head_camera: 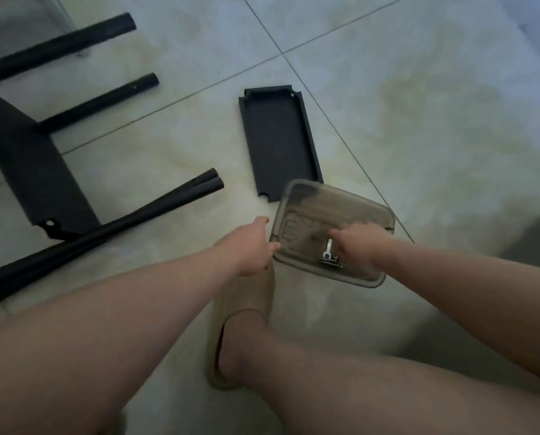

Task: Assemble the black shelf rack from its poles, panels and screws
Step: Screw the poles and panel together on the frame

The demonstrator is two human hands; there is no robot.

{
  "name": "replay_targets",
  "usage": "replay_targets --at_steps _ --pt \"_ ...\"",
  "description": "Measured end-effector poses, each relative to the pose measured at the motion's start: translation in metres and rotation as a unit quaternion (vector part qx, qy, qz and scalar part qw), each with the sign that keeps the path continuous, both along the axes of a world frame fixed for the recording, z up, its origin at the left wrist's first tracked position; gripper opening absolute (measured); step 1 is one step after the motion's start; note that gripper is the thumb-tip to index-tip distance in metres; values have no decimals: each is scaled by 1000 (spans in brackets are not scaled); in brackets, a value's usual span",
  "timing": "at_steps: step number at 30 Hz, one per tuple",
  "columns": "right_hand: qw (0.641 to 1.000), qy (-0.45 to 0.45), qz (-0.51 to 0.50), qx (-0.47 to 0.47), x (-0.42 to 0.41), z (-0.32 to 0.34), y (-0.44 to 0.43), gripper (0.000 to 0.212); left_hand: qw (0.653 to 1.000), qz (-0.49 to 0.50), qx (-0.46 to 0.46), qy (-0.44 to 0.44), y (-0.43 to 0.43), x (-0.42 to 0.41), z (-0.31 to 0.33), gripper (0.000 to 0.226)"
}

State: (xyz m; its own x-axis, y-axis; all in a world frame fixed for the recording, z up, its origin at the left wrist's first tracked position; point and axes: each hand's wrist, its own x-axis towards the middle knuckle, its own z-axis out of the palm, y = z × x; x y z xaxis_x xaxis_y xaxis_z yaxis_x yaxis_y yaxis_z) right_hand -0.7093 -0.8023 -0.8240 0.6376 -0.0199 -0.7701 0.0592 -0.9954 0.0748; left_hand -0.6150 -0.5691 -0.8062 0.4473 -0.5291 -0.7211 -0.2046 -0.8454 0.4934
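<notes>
A loose black shelf panel lies flat on the tiled floor. Just in front of it sits a smoky clear plastic tray holding small metal hardware. My left hand grips the tray's near left edge. My right hand reaches into the tray, fingers curled down over the metal pieces; whether it holds one is hidden. At the left lies the partly built rack: a black panel fixed between black poles.
More black poles lie at the upper left. My foot in a tan slipper is planted on the floor right below the tray. Pale floor tiles stretch to the right.
</notes>
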Motion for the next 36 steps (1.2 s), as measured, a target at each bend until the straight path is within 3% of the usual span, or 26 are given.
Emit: replay_targets --at_steps 6,10,14,24,36 --pt "998 44 37 35 6 -41 -3 33 993 85 -63 51 -1 0 -19 28" --pt "993 10 111 29 1 -56 4 28 974 168 -94 123 -4 1 -22 13" --pt "988 -8 153 6 -1 -62 7 23 970 183 -100 126 -6 -1 -22 11" --pt "996 1 93 0 -1 -56 20 28 972 187 -91 111 -6 -2 -11 26" --pt "998 -16 65 15 -5 -64 23 26 974 178 -86 111 -5 2 -11 25"
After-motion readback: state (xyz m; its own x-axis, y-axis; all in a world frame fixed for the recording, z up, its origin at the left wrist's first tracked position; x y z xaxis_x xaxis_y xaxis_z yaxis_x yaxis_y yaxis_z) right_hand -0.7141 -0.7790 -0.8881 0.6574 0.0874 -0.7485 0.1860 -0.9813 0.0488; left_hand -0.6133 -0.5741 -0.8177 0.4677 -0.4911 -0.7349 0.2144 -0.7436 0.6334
